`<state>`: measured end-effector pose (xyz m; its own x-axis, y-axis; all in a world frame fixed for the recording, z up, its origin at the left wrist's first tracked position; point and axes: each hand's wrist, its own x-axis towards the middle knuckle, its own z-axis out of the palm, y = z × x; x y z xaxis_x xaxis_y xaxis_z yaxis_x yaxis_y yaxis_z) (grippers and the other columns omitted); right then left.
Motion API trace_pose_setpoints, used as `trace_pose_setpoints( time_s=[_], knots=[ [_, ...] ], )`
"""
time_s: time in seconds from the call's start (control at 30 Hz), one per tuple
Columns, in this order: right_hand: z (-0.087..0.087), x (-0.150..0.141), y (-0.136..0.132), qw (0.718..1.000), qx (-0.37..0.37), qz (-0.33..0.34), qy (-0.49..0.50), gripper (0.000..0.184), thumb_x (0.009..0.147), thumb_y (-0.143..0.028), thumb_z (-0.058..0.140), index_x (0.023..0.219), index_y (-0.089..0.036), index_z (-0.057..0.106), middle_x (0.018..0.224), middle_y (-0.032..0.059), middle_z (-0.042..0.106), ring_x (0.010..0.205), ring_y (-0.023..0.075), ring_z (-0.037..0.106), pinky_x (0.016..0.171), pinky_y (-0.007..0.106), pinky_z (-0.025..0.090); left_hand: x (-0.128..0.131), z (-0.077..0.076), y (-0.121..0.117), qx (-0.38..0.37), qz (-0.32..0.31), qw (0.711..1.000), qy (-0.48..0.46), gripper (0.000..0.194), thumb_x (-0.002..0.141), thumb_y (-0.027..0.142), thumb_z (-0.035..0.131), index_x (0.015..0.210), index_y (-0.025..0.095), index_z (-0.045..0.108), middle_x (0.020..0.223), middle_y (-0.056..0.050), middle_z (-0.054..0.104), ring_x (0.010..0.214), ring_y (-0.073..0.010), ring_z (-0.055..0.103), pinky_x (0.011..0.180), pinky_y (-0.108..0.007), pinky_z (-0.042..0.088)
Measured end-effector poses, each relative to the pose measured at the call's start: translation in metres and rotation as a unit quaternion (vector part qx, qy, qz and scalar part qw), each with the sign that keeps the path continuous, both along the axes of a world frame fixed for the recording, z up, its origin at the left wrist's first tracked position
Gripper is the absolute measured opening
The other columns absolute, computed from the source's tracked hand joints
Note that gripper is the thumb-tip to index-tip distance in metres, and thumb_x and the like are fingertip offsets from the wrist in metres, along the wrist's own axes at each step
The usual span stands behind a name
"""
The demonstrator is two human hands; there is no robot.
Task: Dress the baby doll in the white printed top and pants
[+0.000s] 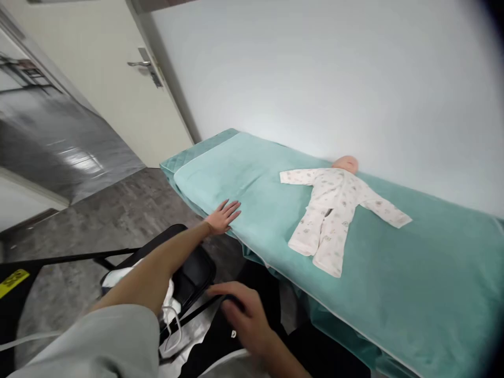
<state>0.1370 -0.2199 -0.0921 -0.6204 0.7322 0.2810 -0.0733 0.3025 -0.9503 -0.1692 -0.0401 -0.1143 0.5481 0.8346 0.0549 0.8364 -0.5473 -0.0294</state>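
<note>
My left hand (223,216) lies flat with fingers spread on the near edge of a teal towel (268,215) that covers a long padded table. My right hand (244,311) is low in front of me, fingers bent over a dark thing by the black chair; its motion blurs it. A baby doll (346,163) in a white printed sleepsuit (333,210) lies on its back on the towel, arms out, well to the right of my left hand.
A black folding chair (185,273) with white cloth and cords on its seat stands between me and the table. A white wall runs behind the table. A door with a metal handle (142,64) stands at the left, beside grey floor.
</note>
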Motion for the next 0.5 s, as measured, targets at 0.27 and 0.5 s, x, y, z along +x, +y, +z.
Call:
trace_pose_setpoints(
  time_s=[0.27, 0.5],
  knots=[
    [-0.120, 0.067, 0.002, 0.873, -0.359, -0.304, -0.125, 0.074, 0.074, -0.061, 0.070, 0.131, -0.014, 0.062, 0.139, 0.0153, 0.061, 0.133, 0.0328, 0.053, 0.113, 0.044, 0.042, 0.133, -0.091, -0.116, -0.189, 0.432, 0.668, -0.576, 0.072, 0.086, 0.041, 0.065, 0.148, 0.013, 0.043, 0.155, -0.020, 0.044, 0.150, -0.0348, 0.033, 0.123, -0.052, 0.027],
    [-0.129, 0.061, 0.026, 0.892, -0.427, -0.125, -0.077, 0.078, 0.077, -0.064, 0.070, 0.140, -0.020, 0.058, 0.144, 0.0119, 0.058, 0.143, 0.0310, 0.045, 0.118, 0.047, 0.036, 0.143, -0.085, -0.137, -0.489, 0.375, 0.400, -0.679, 0.067, 0.077, 0.061, 0.073, 0.124, 0.015, 0.067, 0.120, -0.016, 0.073, 0.119, -0.0339, 0.066, 0.110, -0.044, 0.048]
  ],
)
